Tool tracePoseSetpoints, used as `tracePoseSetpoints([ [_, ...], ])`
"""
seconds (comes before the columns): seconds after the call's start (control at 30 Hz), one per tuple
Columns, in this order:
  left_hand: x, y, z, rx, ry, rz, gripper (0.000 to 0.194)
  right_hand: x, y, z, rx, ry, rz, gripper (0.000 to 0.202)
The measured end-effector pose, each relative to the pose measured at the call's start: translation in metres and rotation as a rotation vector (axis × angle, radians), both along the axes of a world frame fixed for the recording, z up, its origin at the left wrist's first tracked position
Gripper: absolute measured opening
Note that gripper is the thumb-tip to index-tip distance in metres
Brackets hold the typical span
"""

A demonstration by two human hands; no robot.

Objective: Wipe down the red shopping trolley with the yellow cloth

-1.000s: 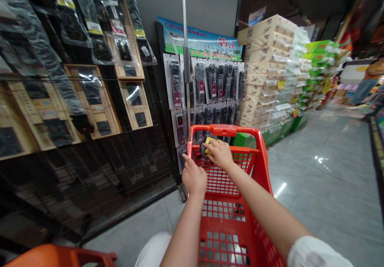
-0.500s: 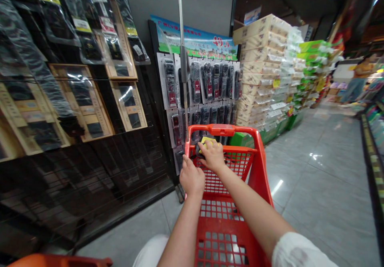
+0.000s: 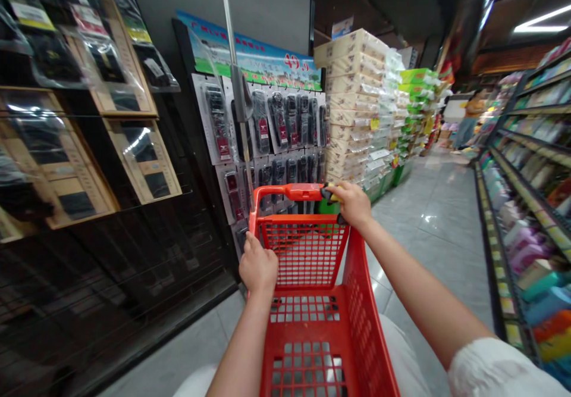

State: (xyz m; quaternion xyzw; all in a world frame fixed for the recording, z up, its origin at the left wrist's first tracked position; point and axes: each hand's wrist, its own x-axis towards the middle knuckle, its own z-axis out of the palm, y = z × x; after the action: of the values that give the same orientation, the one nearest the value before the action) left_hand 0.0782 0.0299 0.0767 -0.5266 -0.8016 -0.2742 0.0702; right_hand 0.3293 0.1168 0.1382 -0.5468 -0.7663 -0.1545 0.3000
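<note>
A red plastic shopping cart (image 3: 303, 308) with grid walls and floor stands in front of me, with nothing lying in the part I see. My left hand (image 3: 259, 264) is closed on its left side rim, below the handle corner. At the right end of the cart's handle bar (image 3: 276, 189), my right hand (image 3: 355, 206) is closed around a small black-and-yellow object (image 3: 329, 194). Most of that object is covered by the fingers, so its kind is unclear. Left of the handle rises a thin metal pole (image 3: 226, 10) with a dark grip.
Packaged belts (image 3: 279, 120) hang on a display rack ahead. Boxed goods (image 3: 143, 159) hang on the dark wall at left. Stacked cartons (image 3: 352, 99) stand beyond the rack. Shelves (image 3: 530, 147) line the right side of the tiled aisle (image 3: 428, 206). A person (image 3: 468, 120) is far off.
My right hand has moved right with the black-and-yellow object, from near the cart's left side to the handle's right end. My left hand stays on the left rim. The view has turned right.
</note>
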Motion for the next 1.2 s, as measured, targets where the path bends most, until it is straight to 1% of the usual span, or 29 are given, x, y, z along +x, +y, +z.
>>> tracePoseSetpoints([
  [0.03,0.0,0.0,0.001,-0.003,0.0,0.002,0.064,0.01,0.003,0.003,0.01,0.051,-0.099,0.048],
  [0.07,0.001,-0.001,0.001,-0.005,-0.002,0.003,0.064,0.019,0.005,0.004,-0.006,0.085,-0.169,0.047],
  [0.1,0.001,-0.001,0.002,-0.006,-0.006,0.004,0.064,0.027,0.006,0.001,-0.041,0.099,-0.207,0.046],
  [0.13,0.0,-0.001,0.003,-0.006,-0.011,0.003,0.064,0.034,0.006,-0.005,-0.084,0.098,-0.211,0.045],
  [0.2,0.0,-0.002,0.005,-0.005,-0.02,-0.002,0.063,0.041,-0.003,-0.022,-0.131,0.089,-0.162,0.044],
  [0.33,0.0,-0.004,0.01,-0.012,-0.051,0.005,0.064,0.04,-0.04,-0.061,-0.074,0.057,-0.018,0.042],
  [0.4,0.0,-0.005,0.011,-0.019,-0.067,0.012,0.064,0.036,-0.053,-0.072,-0.048,0.032,0.01,0.038],
  [0.43,0.0,-0.005,0.011,-0.02,-0.071,0.012,0.064,0.035,-0.055,-0.073,-0.05,0.025,0.002,0.036],
  [0.47,0.0,-0.005,0.011,-0.019,-0.073,0.011,0.063,0.034,-0.053,-0.072,-0.058,0.023,-0.021,0.035],
  [0.53,-0.001,-0.005,0.01,-0.011,-0.069,0.005,0.062,0.034,-0.038,-0.063,-0.088,0.029,-0.086,0.036],
  [0.6,-0.001,-0.004,0.009,-0.005,-0.058,0.007,0.062,0.035,-0.015,-0.047,-0.125,0.034,-0.136,0.036],
  [0.73,-0.003,-0.003,0.007,-0.004,-0.041,0.028,0.062,0.035,0.032,-0.01,-0.199,0.048,-0.174,0.036],
  [0.8,-0.004,-0.003,0.006,-0.006,-0.036,0.033,0.061,0.03,0.05,0.004,-0.142,0.113,-0.157,0.043],
  [0.83,-0.005,-0.003,0.006,-0.005,-0.033,0.034,0.061,0.025,0.057,0.008,-0.094,0.152,-0.13,0.048],
  [0.9,-0.005,-0.003,0.004,-0.002,-0.031,0.034,0.06,0.011,0.068,0.011,-0.053,0.201,-0.074,0.052],
  [0.93,-0.006,-0.003,0.004,0.0,-0.032,0.032,0.06,0.003,0.073,0.01,-0.08,0.205,-0.073,0.049],
  [1.0,-0.006,-0.003,0.003,-0.004,-0.038,0.029,0.061,-0.013,0.079,0.007,-0.194,0.19,-0.127,0.039],
  [1.07,-0.006,-0.002,0.004,-0.017,-0.053,0.032,0.064,-0.029,0.082,0.007,-0.278,0.176,-0.171,0.034],
  [1.13,-0.006,-0.002,0.005,-0.027,-0.075,0.042,0.065,-0.044,0.084,0.011,-0.315,0.155,-0.149,0.033],
  [1.2,-0.006,-0.002,0.006,-0.029,-0.102,0.051,0.065,-0.059,0.084,0.018,-0.34,0.112,-0.123,0.032],
])
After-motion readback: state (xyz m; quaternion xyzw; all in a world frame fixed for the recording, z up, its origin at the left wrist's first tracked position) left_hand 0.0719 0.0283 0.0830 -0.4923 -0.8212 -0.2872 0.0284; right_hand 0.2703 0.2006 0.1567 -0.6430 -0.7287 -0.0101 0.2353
